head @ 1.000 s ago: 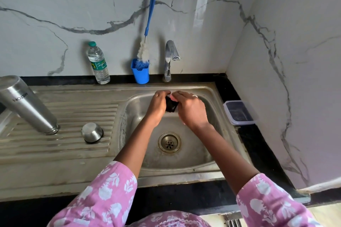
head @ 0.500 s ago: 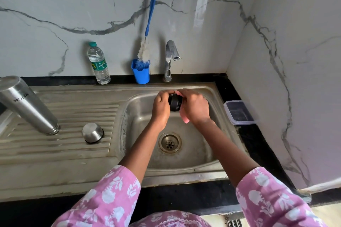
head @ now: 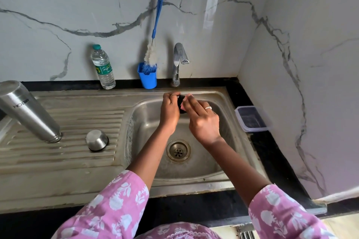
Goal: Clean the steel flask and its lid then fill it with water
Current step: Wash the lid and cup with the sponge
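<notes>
The left hand [head: 171, 111] and right hand [head: 204, 122] met over the back of the stainless-steel sink basin [head: 194, 172], just in front of the chrome tap [head: 179, 58]. Left grip: fingers curled round a small black round lid [head: 181, 103], held betw. the two hands above the basin. Right grip: fingers closed on a pink scrub pad [head: 188, 96], pressed vs. the lid's right side. Most of the pad was hidden under the fingers. A silver ring [head: 207, 107] showed on the right hand.

The tall brushed-steel flask [head: 29, 110] stood mouth-down on the ribbed steel drainboard [head: 77, 122] at far left, well apart from both hands. A domed steel cap [head: 97, 139] sat dome-up on the ribs, just right of the flask's mouth, not touching it.

At the back of the black table [head: 272, 161], by the marble wall: a clear plastic water bottle w/ green cap [head: 103, 68], then a blue plastic cup [head: 148, 79] holding a blue-handled bottle brush [head: 156, 25] that leaned on the wall. A clear lidded plastic box [head: 250, 118] sat on the table right of the basin. Whether the tap ran: couldn't tell.
</notes>
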